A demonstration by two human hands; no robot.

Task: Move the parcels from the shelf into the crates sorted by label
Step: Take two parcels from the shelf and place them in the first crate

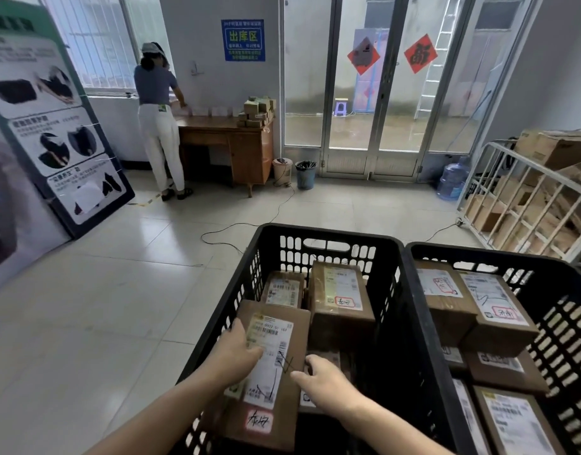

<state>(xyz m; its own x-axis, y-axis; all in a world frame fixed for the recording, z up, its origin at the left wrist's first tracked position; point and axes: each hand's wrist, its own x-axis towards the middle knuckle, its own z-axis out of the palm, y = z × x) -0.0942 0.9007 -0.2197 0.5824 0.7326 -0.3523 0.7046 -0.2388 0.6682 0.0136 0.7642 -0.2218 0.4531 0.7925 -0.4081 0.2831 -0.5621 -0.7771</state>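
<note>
Parcel (269,366) first: a brown carton with a white label and a red-marked tag near its low end, held over the near-left corner of the left crate (335,236); we judge the step to be the lowering of it into that crate, and its tag looks like the one on the carton (341,297) already inside; the next move calls for setting it down flat on what lies beneath and then letting go. Our left hand (238,353) lies along the parcel's left edge, its fingers (254,351) curled over onto the label, pressed to the carton and not spread; our right hand (318,377) takes the right edge, fingers bent round it, though how far they reach beneath we cannot tell. Beside it stands the right crate (479,254), touching the left one and packed with labelled cartons; beyond, on the tiled floor (102,307), a person (157,119) stands at a wooden worktop (217,126).
</note>
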